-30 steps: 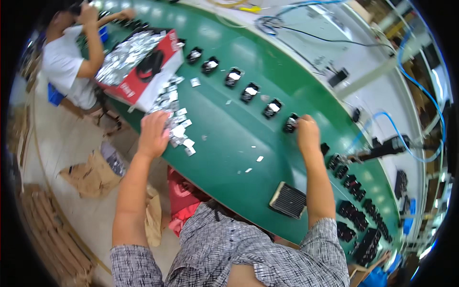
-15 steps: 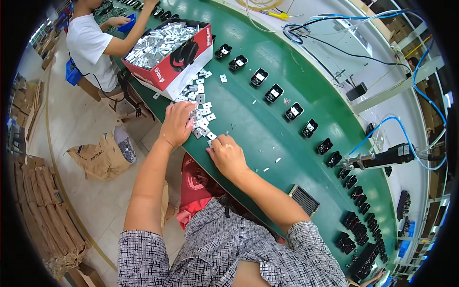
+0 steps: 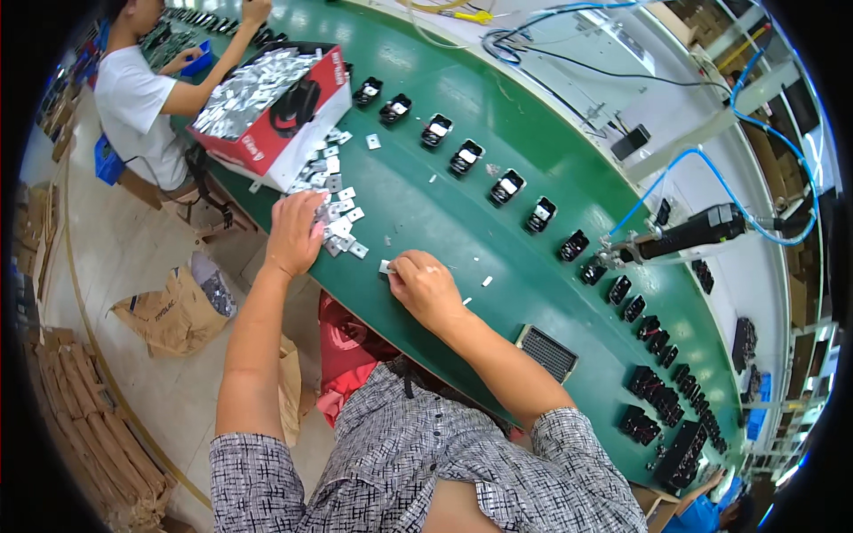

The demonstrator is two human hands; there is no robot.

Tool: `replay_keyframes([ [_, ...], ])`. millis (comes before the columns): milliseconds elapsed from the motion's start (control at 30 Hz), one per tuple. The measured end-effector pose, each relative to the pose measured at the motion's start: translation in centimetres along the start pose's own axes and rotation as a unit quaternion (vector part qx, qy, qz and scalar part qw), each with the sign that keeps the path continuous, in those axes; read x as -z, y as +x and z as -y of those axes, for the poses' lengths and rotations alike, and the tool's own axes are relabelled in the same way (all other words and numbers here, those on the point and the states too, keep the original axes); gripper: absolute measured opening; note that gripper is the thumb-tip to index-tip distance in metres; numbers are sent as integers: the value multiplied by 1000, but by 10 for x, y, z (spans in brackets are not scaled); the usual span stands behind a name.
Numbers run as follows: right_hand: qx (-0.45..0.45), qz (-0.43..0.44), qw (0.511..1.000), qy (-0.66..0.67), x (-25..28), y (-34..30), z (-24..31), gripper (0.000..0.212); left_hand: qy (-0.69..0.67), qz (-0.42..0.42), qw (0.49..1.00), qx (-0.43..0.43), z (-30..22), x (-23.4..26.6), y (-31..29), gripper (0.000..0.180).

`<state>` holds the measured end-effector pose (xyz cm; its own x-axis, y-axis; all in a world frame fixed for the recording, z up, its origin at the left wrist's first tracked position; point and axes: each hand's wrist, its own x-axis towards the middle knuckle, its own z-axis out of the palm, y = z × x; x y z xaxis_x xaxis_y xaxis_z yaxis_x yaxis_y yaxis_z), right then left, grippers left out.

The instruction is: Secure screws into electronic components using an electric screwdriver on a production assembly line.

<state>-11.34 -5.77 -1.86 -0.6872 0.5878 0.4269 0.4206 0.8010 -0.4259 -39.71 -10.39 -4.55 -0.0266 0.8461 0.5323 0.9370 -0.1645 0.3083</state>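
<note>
A loose pile of small silvery metal plates (image 3: 338, 233), some with a hole, lies along the near edge of the green table. My left hand (image 3: 296, 233) rests against the near side of this pile, its fingers bent over the plates and its thumb apart from them. Right of the pile, my right hand (image 3: 428, 286) pinches one small metal plate (image 3: 386, 266) between thumb and fingertips, low over the tabletop. Beyond the pile stands a red and white carton (image 3: 253, 153), heaped with more metal pieces.
Black housings (image 3: 466, 156) stand in a curved row along the green table (image 3: 400, 195). A black tool (image 3: 702, 235) on a blue hose reaches over that row. A dark grid tray (image 3: 546, 354) lies right of my arm. A co-worker in a white shirt (image 3: 133, 98) sits at far left.
My right hand has drawn away from the pile to the right, a plate in its pinch. My left hand stays against the pile. The whole view has shifted slightly.
</note>
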Motion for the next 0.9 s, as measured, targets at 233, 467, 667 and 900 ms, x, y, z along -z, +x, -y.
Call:
replay_keyframes([
  [233, -95, -176, 969, -141, 130, -51, -91, 19, 1, 19, 1000, -7, 6, 7, -9, 53],
  [467, -235, -133, 907, -323, 185, -81, -159, 11, 12, 19, 1000, -12, 4, 1, -6, 55],
  [667, -231, -47, 921, -311, 177, -82, -190, 6, 21, 19, 999, -14, 3, 1, -4, 55],
  [900, -248, -10, 914, -322, 168, -65, -200, 11, 28, 14, 1000, -3, 6, 1, -6, 56],
])
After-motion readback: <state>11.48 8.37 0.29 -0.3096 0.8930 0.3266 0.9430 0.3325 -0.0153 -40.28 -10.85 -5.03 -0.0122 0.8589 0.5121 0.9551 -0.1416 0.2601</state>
